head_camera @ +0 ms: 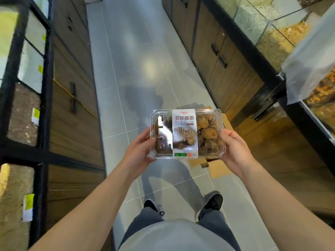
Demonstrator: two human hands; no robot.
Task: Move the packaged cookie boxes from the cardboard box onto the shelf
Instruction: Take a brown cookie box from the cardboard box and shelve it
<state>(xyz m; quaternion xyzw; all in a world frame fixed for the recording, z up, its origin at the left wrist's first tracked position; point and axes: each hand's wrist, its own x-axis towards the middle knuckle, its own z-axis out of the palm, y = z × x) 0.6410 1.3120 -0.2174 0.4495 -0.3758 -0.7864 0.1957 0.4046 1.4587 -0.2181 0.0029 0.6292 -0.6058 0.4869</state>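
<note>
hands (139, 153) hold cookie box (187, 133) above cardboard box (220, 168)

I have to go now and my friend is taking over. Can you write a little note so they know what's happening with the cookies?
Left hand: holding the left end of the clear cookie box.
Right hand: holding its right end.
The cookie box is held level in the air, label up, above the open cardboard box on the floor by the right-hand cabinets.
Done: this box is out of the cardboard box.
Left: set it on the shelf, then go back for more. How many remain inside cannot be seen, since the held box hides most of it.
</note>
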